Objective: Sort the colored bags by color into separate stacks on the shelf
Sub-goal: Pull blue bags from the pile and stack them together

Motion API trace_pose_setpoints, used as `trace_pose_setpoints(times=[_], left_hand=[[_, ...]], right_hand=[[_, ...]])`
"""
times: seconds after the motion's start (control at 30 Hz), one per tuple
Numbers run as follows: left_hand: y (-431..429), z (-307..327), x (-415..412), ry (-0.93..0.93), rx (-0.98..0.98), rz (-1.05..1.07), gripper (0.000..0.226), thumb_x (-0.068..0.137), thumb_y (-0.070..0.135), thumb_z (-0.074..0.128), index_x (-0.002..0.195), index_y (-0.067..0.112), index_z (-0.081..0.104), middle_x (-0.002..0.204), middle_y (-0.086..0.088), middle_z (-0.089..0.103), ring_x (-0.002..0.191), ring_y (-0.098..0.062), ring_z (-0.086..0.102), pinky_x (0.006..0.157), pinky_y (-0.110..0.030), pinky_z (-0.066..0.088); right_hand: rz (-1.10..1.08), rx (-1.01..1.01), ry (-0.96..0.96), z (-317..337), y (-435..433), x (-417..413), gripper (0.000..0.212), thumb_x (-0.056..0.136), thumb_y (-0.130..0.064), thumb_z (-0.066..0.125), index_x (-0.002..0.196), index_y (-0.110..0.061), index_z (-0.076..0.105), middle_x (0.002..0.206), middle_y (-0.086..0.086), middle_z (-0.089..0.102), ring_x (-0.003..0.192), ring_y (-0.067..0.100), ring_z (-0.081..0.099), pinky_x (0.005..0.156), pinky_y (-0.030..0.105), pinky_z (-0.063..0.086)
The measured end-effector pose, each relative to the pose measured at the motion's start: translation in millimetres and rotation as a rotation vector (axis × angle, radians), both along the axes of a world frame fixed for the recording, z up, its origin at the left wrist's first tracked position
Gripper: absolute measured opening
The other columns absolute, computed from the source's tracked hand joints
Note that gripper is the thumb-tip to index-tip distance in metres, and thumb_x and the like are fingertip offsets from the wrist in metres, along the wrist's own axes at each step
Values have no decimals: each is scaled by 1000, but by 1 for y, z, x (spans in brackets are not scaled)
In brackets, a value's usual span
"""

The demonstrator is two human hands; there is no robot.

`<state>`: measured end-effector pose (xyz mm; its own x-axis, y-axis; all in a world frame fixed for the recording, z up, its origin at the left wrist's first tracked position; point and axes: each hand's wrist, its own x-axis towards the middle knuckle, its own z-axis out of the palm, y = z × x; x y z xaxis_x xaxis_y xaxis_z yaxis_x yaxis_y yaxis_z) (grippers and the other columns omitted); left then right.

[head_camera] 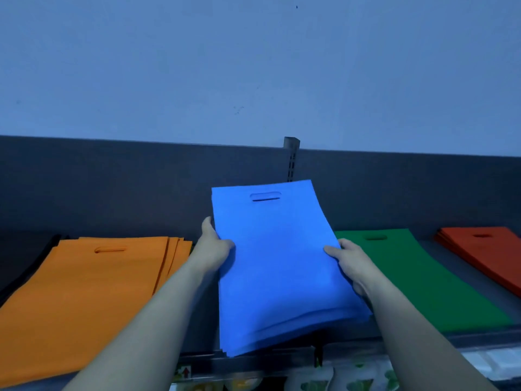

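Here, from where I stand, the shelf [465,338] carries four colours. At the far left lies the orange stack [84,300], flat, its layers fanned a little at the right edge. Next comes the left hand [212,249], with the thumb on top of the blue bags [279,263] and the fingers hidden under them; its grip pinches the left edge of this bundle. The blue bags are several thin sheets together, held up and tilted over the gap between orange and green, their lower end near the front edge of the shelf. The right hand [349,262] pinches the right edge in the same way, thumb above.

I judge the bags light, soft and floppy: the bundle bends, and the lower layers slide apart a little. So a hold on both long edges, about the middle, seems best to keep the layers from slipping. Further right lie the green stack [423,280], partly behind the right hand, and the red stack [485,255].
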<state>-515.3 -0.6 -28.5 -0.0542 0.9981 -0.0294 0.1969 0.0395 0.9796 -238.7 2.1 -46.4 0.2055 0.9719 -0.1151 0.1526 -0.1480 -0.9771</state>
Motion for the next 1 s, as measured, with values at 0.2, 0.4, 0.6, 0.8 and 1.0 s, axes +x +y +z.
trace_pose_setpoints(times=[0.2,0.4,0.6,0.8,1.0], left_hand=[[-8,-46,2,102,-215,-130,79,80,20,68,143,34,22,123,10,57,105,-14,60,91,-39,52],[-27,-64,5,343,-331,-227,121,58,55,84,151,32,9,159,1,11,142,-26,25,110,-40,32],[-57,-58,10,607,-377,-385,140,47,52,89,148,45,-8,155,2,-27,146,-31,6,114,-44,29],[-75,-59,15,717,-297,-384,134,54,38,90,149,41,-4,156,-1,-20,143,-31,19,107,-38,36],[-75,-64,20,762,-176,-324,121,56,37,90,152,23,17,154,-6,21,139,-26,28,107,-36,34]], right_hand=[[31,-223,-150,-35,8,4,39,89,-21,59,122,-1,51,119,10,60,99,29,62,84,38,49],[-14,-200,-397,-64,15,2,46,90,-24,62,60,-13,30,62,4,32,55,18,32,53,27,23],[187,-229,-429,-54,-4,6,66,72,-54,76,116,-9,56,116,7,59,97,24,59,76,37,47],[593,-419,-769,-28,-33,21,120,52,-58,85,148,-23,21,151,0,31,132,22,38,110,41,35],[581,-403,-1008,-34,-52,22,126,53,-50,88,150,-21,12,153,5,23,137,29,30,108,47,37]])
